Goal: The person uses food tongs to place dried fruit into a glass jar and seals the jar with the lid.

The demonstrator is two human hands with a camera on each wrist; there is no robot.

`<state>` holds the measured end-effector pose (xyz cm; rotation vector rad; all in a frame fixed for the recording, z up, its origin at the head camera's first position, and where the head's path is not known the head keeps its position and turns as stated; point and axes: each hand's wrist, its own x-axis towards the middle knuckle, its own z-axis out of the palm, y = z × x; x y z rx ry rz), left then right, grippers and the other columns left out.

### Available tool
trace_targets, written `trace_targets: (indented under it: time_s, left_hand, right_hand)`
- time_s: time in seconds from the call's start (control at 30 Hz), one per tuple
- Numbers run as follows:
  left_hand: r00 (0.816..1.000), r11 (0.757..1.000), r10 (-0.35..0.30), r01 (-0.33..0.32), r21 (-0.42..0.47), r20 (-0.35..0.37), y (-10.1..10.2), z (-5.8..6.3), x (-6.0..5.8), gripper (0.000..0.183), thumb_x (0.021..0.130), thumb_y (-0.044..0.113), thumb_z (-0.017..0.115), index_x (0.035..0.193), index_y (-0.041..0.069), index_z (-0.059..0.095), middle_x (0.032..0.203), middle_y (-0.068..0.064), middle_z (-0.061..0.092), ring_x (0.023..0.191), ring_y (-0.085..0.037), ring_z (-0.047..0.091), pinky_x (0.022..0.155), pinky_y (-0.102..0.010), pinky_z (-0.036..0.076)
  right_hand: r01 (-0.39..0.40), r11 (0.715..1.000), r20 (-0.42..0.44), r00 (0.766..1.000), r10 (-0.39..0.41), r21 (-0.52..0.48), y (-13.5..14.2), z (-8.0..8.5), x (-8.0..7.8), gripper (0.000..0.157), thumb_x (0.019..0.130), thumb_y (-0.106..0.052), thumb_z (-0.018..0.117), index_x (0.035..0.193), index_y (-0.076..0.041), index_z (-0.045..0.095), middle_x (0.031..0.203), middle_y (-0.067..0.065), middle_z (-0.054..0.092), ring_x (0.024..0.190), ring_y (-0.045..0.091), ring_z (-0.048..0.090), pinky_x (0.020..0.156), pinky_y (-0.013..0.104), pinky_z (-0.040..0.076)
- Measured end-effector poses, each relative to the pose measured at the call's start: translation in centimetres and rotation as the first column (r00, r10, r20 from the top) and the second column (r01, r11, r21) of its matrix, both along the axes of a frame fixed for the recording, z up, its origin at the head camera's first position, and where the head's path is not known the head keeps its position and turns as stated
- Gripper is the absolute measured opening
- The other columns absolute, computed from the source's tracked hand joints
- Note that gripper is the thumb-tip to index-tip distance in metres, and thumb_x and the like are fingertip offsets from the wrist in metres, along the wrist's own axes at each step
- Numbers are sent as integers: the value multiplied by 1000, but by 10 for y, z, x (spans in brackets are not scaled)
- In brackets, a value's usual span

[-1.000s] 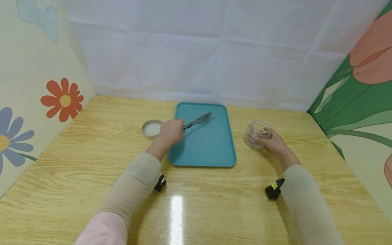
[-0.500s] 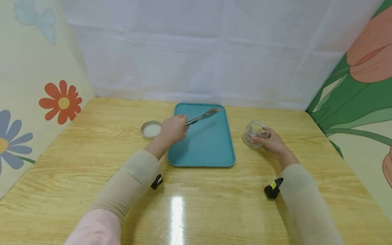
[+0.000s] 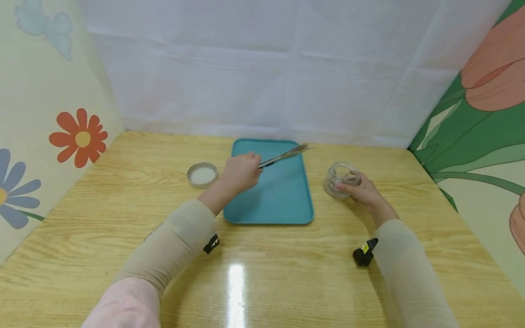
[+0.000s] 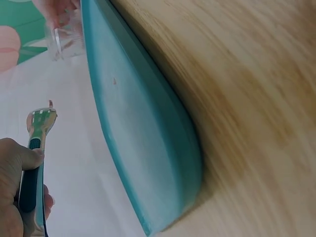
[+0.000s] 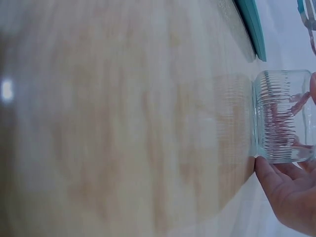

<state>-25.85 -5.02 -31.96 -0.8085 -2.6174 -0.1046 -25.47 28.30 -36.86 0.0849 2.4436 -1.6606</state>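
Observation:
My left hand point(image 3: 242, 172) grips metal tongs point(image 3: 287, 155) with dark handle inlays, their head over the tray's right edge. In the left wrist view the thumb presses along the tongs' handle, and a small reddish piece point(image 4: 51, 103) sticks out of the tip. My right hand point(image 3: 367, 191) holds a clear glass jar point(image 3: 337, 183) without a lid, right of the tray. Ribbed sides show on the jar point(image 5: 276, 118) in the right wrist view, with thin reddish strips point(image 5: 299, 102) inside. Beneath the tongs lies the blue-green tray point(image 3: 279, 200), with a tiny reddish bit point(image 4: 114, 81) on it.
A round lid point(image 3: 202, 175) with a metallic rim and whitish inside lies left of the tray on the wooden table point(image 3: 287, 273). White cloth point(image 3: 246, 68) hangs behind the table. Painted panels stand at both sides. Black wrist devices sit under both sleeves.
The left hand has moved right with the tongs, whose head has gone from over the tray's middle to past its right edge. The right hand and jar have stayed in place.

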Motion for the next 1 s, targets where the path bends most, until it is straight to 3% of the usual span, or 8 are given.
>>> trace_targets:
  time_s: [0.33, 0.57, 0.83, 1.0]
  left_hand:
    - [992, 996, -82, 85, 28, -97, 18, 0, 1, 16, 82, 19, 59, 80, 4, 55, 70, -6, 52, 51, -18, 49, 43, -31, 40]
    - [982, 989, -142, 147, 27, -126, 33, -2, 2, 15, 81, 19, 59, 79, 5, 54, 71, -5, 53, 51, -17, 48, 41, -29, 39]
    - [976, 979, -196, 200, 42, -96, 48, -5, 3, 16, 80, 21, 60, 77, 7, 53, 70, -4, 54, 54, -17, 50, 43, -29, 40]
    - [977, 979, -200, 203, 32, -68, 52, -7, 4, 17, 80, 22, 61, 77, 8, 52, 71, -4, 53, 55, -18, 51, 44, -30, 41]
  right_hand:
    - [-4, 1000, 9, 1000, 4, -3, 1, -1, 1, 90, 75, -34, 66, 138, -7, 7, 134, 20, 23, 118, 31, 27, 92, 44, 26]
    - [17, 1000, 12, 1000, -17, 5, 3, -3, 0, 89, 74, -36, 66, 138, -9, 11, 132, 18, 28, 116, 30, 30, 90, 42, 29]
    - [2, 1000, -11, 1000, -2, -2, 3, -3, -2, 87, 74, -34, 67, 138, -8, 14, 130, 18, 29, 117, 31, 28, 91, 45, 26]
    - [5, 1000, -13, 1000, -5, 4, 1, -3, -3, 82, 72, -36, 68, 135, -7, 22, 124, 16, 36, 112, 28, 33, 88, 39, 29]
